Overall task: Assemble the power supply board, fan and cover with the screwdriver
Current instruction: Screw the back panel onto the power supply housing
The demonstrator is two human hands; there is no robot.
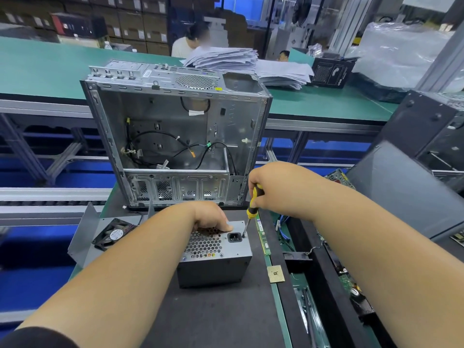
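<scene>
A grey power supply box (216, 259) stands on the dark mat, its honeycomb grille and black socket facing up. My left hand (209, 217) presses down on the far edge of its top face, fingers curled over it. My right hand (273, 187) grips a yellow and black screwdriver (252, 204); the shaft points down and its tip meets the top face right of the socket. A black fan (114, 233) lies to the left of the box. Behind stands the open metal computer case (175, 136) with loose black cables inside.
A grey metal side panel (82, 237) leans by the fan. A memory stick (263, 237), a processor chip (275, 273) and circuit boards (339, 177) lie to the right. A dark case (406, 187) stands at far right. Paper stacks (226, 59) and a person sit beyond.
</scene>
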